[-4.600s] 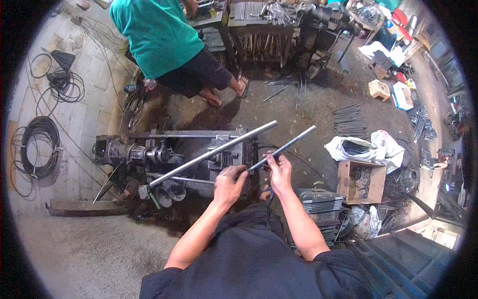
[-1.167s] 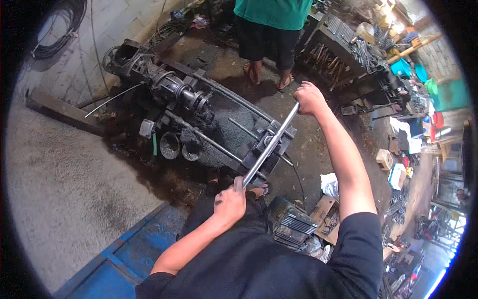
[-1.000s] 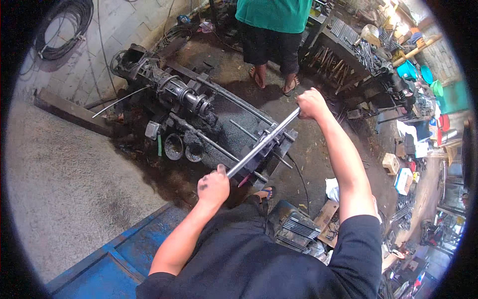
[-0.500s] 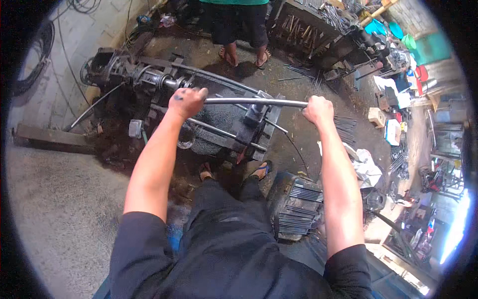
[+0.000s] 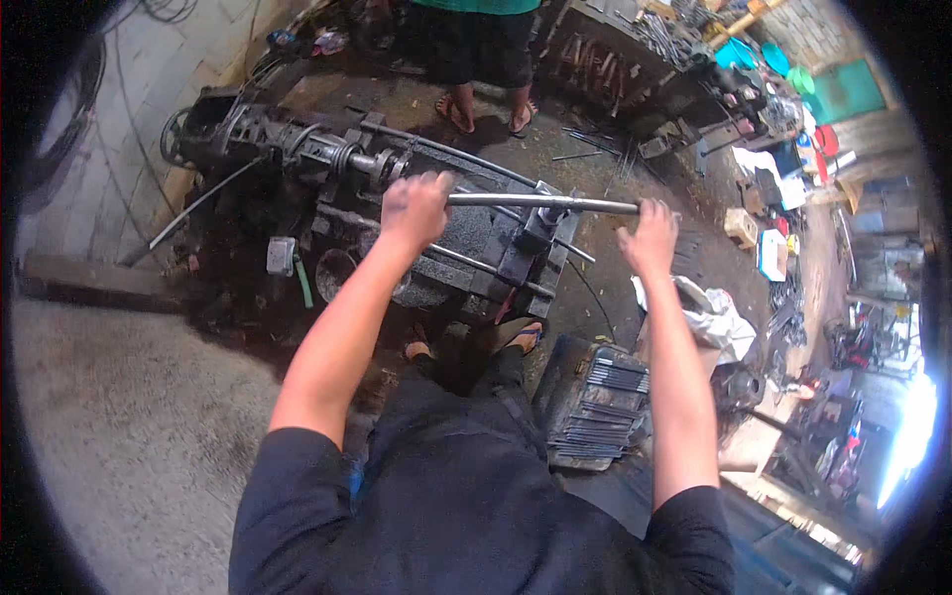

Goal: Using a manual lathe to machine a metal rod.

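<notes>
Metal bar [image 5: 545, 201] spans the gap between the two hands, above the dark machine [image 5: 307, 149]. Leftmost of the containers, a round pan [image 5: 331, 268] sits by the machine's near side, its contents too dark to tell. The left hand [image 5: 415, 210] is clenched around the bar's left end. Mid-length, the bar passes over a clamp block [image 5: 535, 230]. Next comes a dark container [image 5: 562, 382] with slim rods [image 5: 600, 412] laid in rows. The right hand [image 5: 652, 238] has its fingers over the bar's right end, thumb apart below; I cannot tell whether it grips. Beyond lies a white sack [image 5: 731, 332], contents unclear.
</notes>
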A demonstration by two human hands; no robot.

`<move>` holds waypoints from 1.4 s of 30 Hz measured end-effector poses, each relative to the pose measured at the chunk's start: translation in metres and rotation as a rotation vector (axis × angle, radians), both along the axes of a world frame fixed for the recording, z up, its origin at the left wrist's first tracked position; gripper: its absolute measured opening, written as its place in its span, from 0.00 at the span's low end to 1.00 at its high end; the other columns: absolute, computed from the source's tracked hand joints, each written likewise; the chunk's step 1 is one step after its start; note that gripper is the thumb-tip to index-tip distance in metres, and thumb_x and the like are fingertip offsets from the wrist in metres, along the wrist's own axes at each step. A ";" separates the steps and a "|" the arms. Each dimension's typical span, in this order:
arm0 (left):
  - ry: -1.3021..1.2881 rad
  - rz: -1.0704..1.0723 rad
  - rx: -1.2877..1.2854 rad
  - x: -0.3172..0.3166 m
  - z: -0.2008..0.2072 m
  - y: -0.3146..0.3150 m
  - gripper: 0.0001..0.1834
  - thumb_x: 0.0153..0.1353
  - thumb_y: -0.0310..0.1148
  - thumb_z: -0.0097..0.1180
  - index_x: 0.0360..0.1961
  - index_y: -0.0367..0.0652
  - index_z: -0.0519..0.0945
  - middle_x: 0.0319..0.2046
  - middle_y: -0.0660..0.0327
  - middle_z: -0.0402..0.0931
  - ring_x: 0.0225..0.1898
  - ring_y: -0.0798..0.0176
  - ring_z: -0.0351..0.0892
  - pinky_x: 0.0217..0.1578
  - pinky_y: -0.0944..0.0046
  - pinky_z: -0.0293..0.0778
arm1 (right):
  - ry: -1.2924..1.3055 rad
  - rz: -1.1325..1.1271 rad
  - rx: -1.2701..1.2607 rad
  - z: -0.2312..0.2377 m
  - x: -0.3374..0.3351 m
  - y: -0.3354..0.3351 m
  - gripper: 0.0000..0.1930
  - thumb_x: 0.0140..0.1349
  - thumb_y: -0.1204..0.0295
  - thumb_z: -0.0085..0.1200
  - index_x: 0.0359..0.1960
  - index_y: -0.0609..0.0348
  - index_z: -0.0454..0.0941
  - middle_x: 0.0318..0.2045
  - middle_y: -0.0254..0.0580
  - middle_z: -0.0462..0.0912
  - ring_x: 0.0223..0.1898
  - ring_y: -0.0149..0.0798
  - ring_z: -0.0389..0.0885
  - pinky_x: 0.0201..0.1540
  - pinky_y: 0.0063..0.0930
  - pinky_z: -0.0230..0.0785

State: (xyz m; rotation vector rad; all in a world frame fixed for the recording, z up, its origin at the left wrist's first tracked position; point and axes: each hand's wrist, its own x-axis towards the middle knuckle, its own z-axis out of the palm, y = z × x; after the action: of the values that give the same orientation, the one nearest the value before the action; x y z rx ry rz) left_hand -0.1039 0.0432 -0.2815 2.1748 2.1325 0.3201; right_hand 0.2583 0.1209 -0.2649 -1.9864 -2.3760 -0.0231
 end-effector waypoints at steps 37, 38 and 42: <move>-0.476 -0.401 -0.190 -0.018 -0.104 -0.049 0.15 0.61 0.26 0.48 0.50 0.45 0.78 0.47 0.51 0.80 0.45 0.49 0.81 0.46 0.52 0.76 | 1.393 -0.812 -0.713 -0.197 -0.087 -0.262 0.08 0.66 0.74 0.46 0.41 0.66 0.71 0.28 0.38 0.77 0.27 0.33 0.76 0.31 0.28 0.71; -0.402 -0.432 -0.134 -0.035 -0.100 -0.035 0.15 0.60 0.26 0.49 0.49 0.44 0.77 0.46 0.51 0.80 0.45 0.49 0.81 0.46 0.52 0.77 | 1.366 -0.813 -0.727 -0.195 -0.087 -0.270 0.07 0.66 0.73 0.45 0.39 0.65 0.72 0.27 0.37 0.76 0.27 0.31 0.76 0.31 0.27 0.70; -0.447 -0.505 -0.002 -0.052 -0.070 0.039 0.10 0.61 0.29 0.52 0.44 0.42 0.77 0.37 0.49 0.80 0.38 0.45 0.81 0.41 0.50 0.77 | 1.238 -0.852 -0.699 -0.196 -0.107 -0.304 0.07 0.67 0.74 0.41 0.36 0.63 0.72 0.25 0.34 0.73 0.25 0.30 0.73 0.28 0.26 0.68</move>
State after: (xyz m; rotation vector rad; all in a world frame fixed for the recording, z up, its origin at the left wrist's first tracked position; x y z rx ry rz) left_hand -0.1560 0.0820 -0.3514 2.2695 1.3089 0.6752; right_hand 0.1510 -0.1832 -0.4605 -2.0161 -0.7285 1.5857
